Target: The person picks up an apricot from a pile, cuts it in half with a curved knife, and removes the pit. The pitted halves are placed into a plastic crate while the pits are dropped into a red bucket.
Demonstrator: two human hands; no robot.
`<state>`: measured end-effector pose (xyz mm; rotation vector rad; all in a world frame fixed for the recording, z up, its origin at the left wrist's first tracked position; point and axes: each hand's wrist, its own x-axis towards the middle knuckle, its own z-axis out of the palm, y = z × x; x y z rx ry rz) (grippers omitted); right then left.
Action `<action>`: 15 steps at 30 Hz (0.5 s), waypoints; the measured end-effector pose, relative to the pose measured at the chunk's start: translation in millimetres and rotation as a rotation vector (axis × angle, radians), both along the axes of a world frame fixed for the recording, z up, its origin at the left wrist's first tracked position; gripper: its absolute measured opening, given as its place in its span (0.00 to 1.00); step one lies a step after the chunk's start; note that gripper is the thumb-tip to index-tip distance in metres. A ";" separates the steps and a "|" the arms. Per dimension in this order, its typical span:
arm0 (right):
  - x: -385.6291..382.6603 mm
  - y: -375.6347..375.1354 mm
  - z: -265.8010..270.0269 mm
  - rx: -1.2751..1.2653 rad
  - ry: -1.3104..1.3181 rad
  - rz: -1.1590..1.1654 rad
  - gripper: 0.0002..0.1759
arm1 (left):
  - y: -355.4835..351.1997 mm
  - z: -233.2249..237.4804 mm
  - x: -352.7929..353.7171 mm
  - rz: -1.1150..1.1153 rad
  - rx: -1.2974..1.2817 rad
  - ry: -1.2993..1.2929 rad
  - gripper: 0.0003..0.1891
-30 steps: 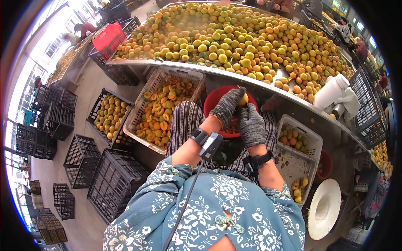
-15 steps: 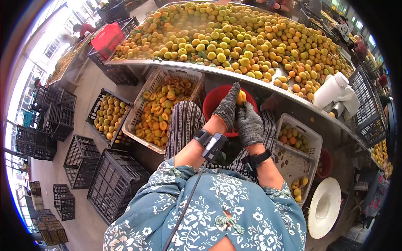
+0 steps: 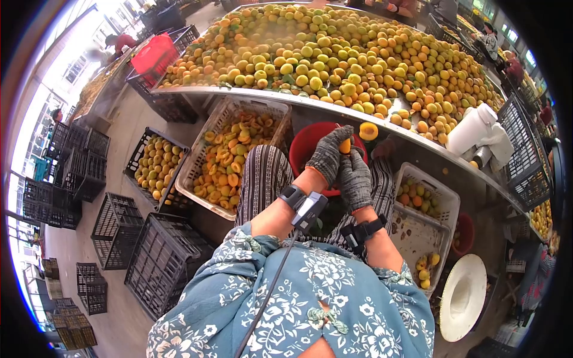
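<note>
My left hand, in a grey knitted glove, is closed on an orange apricot piece above the red bucket. Against it, my gloved right hand has its fingers closed close to that piece; what they grip is hidden. A cut apricot half, its orange inside showing, appears just beyond my hands near the metal table edge; whether it rests on anything I cannot tell. Apricots cover the table in a large heap.
A pale crate of split apricots stands left, beside a black crate of whole ones. Right are a white crate, a tray and a straw hat. White containers sit at the table edge. Other people work farther off.
My left hand has curled its fingers, which were stretched forward, and drawn them back. The apricot between my hands now shows as a smaller piece, and a cut half has appeared beyond them.
</note>
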<state>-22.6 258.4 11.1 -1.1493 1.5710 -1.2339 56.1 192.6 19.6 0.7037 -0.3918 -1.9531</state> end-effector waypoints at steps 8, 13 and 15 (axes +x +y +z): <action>-61.1 14.3 -8.6 -0.047 -0.236 -0.159 0.09 | -34.0 7.8 75.4 -0.042 -0.077 0.102 0.08; -97.1 33.4 14.1 0.083 -0.472 -0.378 0.07 | -27.2 8.0 74.6 -0.092 -0.225 -0.068 0.11; -106.4 32.2 6.9 0.085 -0.472 -0.439 0.05 | -27.4 4.9 75.7 -0.094 -0.191 -0.051 0.12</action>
